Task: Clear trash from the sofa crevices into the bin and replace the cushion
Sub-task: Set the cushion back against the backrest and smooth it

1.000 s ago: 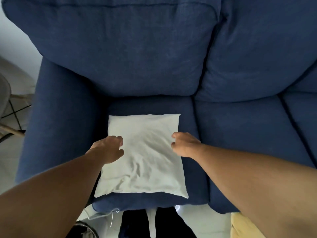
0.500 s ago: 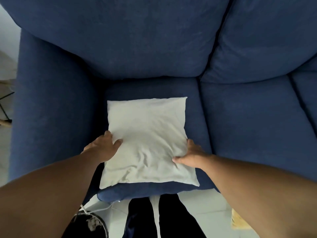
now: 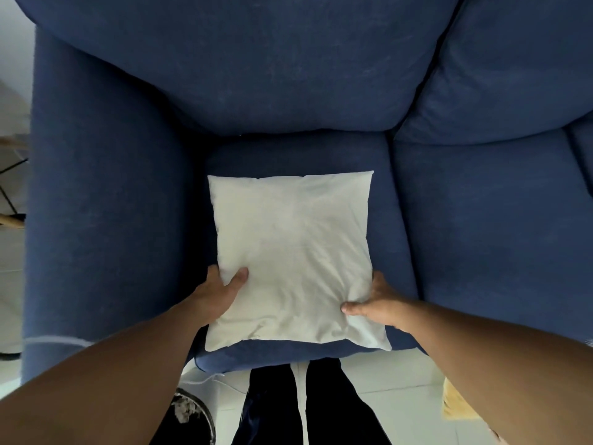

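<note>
A white square cushion (image 3: 293, 258) is lying flat on the seat of a dark blue fabric sofa (image 3: 256, 75), on the seat pad nearest the sofa's armrest (image 3: 102, 203), which is running along the 9 o'clock side. The cushion's far edge is sitting short of the back cushion at 12 o'clock, and its near edge is reaching the front lip of the seat at 6 o'clock. The left hand (image 3: 218, 292) is gripping the cushion's edge at about 8 o'clock, the thumb pressing on top of the fabric and the fingers tucked underneath, out of sight. The right hand (image 3: 377, 300) is holding the edge at about 4 o'clock, thumb lying across the top and pinching a fold of the cover, with the fabric wrinkling around it. At 6 o'clock, below the seat, the person's dark trousers (image 3: 321, 409) are showing over pale floor tiles (image 3: 394, 374). At about 7 o'clock, a dark round bin (image 3: 205, 419) is peeking in, with pale crumpled scraps inside.
</note>
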Tool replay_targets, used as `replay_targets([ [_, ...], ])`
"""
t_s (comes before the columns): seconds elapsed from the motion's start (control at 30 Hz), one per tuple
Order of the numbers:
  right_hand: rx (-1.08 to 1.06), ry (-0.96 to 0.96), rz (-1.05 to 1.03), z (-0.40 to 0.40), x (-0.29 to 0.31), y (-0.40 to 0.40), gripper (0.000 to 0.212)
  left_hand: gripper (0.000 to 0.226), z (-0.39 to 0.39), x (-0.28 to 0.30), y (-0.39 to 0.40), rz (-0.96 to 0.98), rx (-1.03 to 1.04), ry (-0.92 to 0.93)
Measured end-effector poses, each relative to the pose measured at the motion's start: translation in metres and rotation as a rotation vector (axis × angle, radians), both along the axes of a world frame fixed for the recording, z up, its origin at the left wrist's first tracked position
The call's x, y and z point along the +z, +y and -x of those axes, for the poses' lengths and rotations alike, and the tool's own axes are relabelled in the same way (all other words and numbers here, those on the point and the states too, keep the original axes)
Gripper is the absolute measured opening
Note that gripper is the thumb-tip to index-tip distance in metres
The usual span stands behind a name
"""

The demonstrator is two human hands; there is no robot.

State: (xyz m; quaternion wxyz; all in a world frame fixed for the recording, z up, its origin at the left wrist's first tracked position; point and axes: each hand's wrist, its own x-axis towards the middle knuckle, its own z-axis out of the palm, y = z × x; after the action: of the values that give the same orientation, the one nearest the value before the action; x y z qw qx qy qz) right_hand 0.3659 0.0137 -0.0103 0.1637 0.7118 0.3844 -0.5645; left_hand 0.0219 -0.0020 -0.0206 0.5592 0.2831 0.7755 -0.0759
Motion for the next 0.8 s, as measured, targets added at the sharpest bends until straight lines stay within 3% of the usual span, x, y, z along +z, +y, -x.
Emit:
replay_targets([
  [0.27,0.090,-0.025,-0.065,-0.002,0.028,0.036,0.082,0.077,-0.001,0.025,0.035,-0.057,-0.009,-0.033],
  [0.37,0.084,0.002,-0.099,0.000,0.039,0.051,0.091,0.079,-0.003,0.036,0.049,-0.145,-0.043,-0.026],
  [0.5,0.066,0.029,-0.182,0.004,0.058,0.065,0.095,0.064,-0.012,0.049,0.067,-0.244,-0.007,0.016],
  [0.8,0.077,0.104,-0.408,0.001,0.106,0.108,0.065,0.044,-0.012,0.088,0.112,-0.423,0.133,0.070],
])
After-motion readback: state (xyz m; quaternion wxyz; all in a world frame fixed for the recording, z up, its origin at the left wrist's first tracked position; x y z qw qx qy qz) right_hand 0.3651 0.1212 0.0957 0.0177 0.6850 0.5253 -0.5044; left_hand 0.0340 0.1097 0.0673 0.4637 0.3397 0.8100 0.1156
